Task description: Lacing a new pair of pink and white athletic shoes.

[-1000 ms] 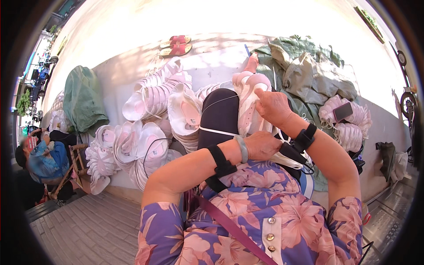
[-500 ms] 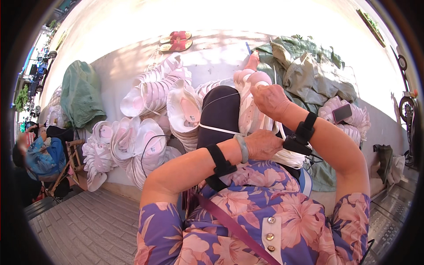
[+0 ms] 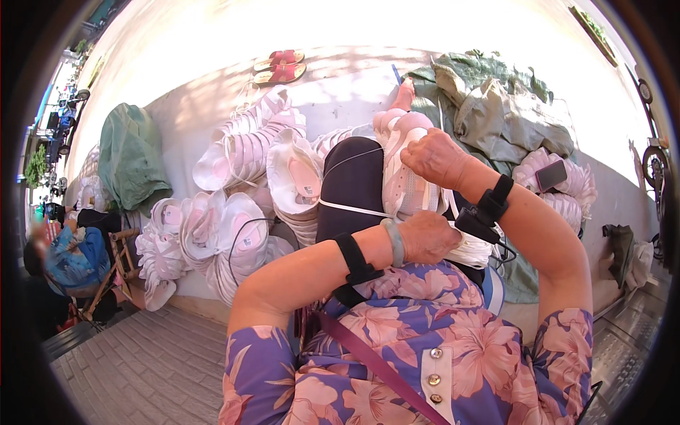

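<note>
A pale pink and white shoe upper (image 3: pixel 409 188) lies lengthwise over my lap, its rounded toe end away from me. My right hand (image 3: pixel 435 157) is closed over its right side near the toe end, fingertips against the upper; what they pinch is hidden. Closer to my body, my left hand (image 3: pixel 427 238) makes a fist at the upper's near end. I cannot see what is inside it. One flat white lace (image 3: pixel 354 208) runs across my dark-trousered left thigh toward the upper. Beside my left hand a bundle of white laces (image 3: pixel 471 253) rests on my lap.
Nested stacks of white and pink uppers (image 3: pixel 241 227) spread to my left, with a green sack (image 3: pixel 131 159) beyond. Red sandals (image 3: pixel 282 73) stand ahead. At right are crumpled sacks (image 3: pixel 510 120) and a phone (image 3: pixel 551 176) on more uppers. Another person (image 3: pixel 74 255) sits far left.
My left hand has shifted slightly to the right and nearer my body. My right hand stays at the upper almost unmoved. The whole view has turned a little.
</note>
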{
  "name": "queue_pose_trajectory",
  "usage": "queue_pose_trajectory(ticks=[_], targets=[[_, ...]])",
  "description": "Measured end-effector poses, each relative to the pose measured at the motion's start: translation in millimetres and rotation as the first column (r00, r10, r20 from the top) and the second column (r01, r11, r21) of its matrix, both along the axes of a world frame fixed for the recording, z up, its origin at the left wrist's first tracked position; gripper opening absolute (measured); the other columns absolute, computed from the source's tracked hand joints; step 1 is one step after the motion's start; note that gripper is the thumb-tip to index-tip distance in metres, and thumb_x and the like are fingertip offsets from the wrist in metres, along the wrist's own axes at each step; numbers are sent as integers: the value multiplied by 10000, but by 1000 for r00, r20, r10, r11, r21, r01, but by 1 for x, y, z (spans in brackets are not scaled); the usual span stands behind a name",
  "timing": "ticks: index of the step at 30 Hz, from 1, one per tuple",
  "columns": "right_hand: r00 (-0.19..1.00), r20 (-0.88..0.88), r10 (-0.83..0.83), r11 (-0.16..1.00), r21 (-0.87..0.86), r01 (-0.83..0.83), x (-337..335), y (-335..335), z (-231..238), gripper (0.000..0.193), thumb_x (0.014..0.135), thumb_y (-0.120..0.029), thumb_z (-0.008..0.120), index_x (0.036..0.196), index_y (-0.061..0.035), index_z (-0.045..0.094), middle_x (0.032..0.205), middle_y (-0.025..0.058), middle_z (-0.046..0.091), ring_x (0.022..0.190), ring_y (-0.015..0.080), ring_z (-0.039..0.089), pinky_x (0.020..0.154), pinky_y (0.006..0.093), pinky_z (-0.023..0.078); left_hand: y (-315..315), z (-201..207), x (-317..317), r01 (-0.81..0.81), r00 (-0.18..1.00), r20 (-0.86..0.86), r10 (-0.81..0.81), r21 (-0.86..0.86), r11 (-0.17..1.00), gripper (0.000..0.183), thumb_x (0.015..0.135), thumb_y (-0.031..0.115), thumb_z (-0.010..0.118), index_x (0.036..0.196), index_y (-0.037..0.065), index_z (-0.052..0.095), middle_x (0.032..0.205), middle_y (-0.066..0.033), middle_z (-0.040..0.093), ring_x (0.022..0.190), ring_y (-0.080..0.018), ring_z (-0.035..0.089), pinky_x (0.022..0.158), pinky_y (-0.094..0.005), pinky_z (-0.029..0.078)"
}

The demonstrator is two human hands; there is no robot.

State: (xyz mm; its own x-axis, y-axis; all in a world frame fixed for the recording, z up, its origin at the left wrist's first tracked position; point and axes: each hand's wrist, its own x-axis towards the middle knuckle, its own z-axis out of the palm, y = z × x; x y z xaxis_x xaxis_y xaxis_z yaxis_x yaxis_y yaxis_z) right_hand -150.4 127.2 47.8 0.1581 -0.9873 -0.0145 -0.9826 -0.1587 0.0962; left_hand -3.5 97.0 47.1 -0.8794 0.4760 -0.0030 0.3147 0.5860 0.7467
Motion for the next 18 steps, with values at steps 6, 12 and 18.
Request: queue_pose_trajectory(ticks=[6,12,18], targets=[[819,423,-387,875,-111,471,-5,-5,6,70,749,-117,557,803,-80,582,643,102,578,614,271,598,551,381,454,-10,11,-4,9,1000,-19,-9,3,1000,151,771,177,533,692,52,562,615,-166,560,616,-369,575,583,-453,446],[489,761,-426,805,71,589,-18,17,2,128,729,-172,590,778,-54,581,606,134,558,617,315,581,562,405,440,-12,20,-9,-13,1000,-7,14,119,993,133,783,169,528,729,47,539,629,-178,540,634,-383,557,592,-471,423],[728,510,-458,853,20,522,-3,40,-8,95,703,-138,590,761,-65,571,609,120,570,591,301,595,524,387,440,-13,15,-2,-14,997,74,7,102,995,163,816,185,524,739,43,543,625,-188,539,638,-388,558,602,-468,425]])
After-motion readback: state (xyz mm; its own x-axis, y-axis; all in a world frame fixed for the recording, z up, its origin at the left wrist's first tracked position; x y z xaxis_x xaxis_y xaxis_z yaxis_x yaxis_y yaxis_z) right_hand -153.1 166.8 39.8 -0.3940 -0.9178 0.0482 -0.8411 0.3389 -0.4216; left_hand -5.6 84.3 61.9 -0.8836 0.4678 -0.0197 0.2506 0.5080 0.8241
